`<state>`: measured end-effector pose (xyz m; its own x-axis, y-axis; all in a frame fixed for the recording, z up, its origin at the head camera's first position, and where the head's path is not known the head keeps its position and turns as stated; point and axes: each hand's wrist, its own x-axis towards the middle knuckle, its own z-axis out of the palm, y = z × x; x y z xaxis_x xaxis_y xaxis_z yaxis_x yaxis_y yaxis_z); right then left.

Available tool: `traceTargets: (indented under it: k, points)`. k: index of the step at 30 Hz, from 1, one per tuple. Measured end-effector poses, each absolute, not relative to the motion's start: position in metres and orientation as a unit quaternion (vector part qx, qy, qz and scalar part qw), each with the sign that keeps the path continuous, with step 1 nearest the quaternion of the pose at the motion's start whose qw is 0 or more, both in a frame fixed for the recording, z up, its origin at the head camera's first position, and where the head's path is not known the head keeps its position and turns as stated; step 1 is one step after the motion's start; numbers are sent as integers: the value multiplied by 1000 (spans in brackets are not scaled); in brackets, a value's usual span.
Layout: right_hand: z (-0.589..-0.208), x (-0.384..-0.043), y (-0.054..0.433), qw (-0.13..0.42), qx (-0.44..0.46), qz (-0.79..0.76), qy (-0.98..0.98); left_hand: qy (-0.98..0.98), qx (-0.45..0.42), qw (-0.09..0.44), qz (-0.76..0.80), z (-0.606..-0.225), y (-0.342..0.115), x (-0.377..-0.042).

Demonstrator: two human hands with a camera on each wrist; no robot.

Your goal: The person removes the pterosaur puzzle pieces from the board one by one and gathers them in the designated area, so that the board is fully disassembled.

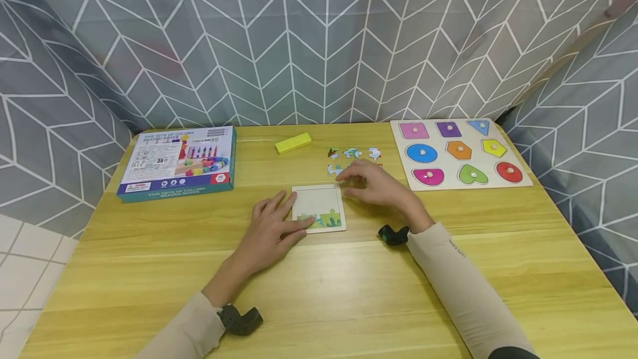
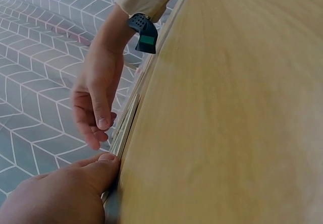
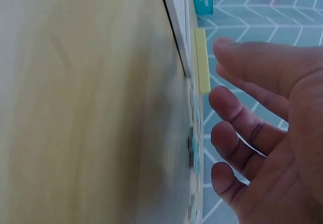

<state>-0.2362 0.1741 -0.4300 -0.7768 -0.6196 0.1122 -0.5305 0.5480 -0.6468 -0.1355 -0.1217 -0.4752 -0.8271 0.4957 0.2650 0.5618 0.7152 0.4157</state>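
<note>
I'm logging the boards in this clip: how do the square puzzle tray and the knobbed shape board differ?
The puzzle tray is plainly smaller than the shape board. The tray has jigsaw pieces only along its near edge; the board has nine knobbed shapes spread across it. The left hand touches the tray; neither hand touches the board. Both lie flat on the table.
</note>
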Motion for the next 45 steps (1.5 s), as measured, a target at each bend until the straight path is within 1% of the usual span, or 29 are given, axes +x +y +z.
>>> traceTargets:
  k: [10,19,32,45]
  points:
    - [-426,-225,157,102,-356,-325,870,-921,-290,71,-248,-474,-122,-136]
    - [-429,-219,143,112,-398,-297,861,-919,-297,80,-245,-475,-122,-136]
    - [-434,-219,140,115,-387,-278,871,-917,-316,89,-227,-474,-121,-135]
    - [-433,-218,140,116,-381,-279,874,-929,-315,40,-188,-473,-117,-131]
